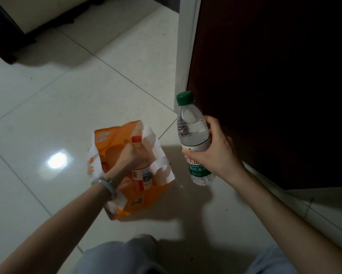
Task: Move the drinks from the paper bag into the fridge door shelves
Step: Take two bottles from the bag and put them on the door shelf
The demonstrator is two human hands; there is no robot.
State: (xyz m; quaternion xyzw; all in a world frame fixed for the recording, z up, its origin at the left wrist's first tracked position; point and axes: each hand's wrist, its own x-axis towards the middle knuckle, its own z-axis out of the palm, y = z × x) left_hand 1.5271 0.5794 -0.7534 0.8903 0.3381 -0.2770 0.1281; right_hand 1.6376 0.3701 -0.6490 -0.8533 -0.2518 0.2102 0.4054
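An orange and white paper bag (114, 139) stands open on the tiled floor. My left hand (129, 158) reaches into it and grips a bottle with a red cap (140, 175) by its upper part. My right hand (215, 151) holds a clear water bottle (192, 127) with a green cap and green label, upright, above the floor to the right of the bag. The dark fridge door (265, 86) is just right of that bottle; its shelves are hidden.
The fridge's white edge (184, 46) rises behind the water bottle. A dark piece of furniture (6, 32) stands at the far left. My knees (122, 258) are at the bottom of the view. Glossy floor tiles (37, 115) spread to the left.
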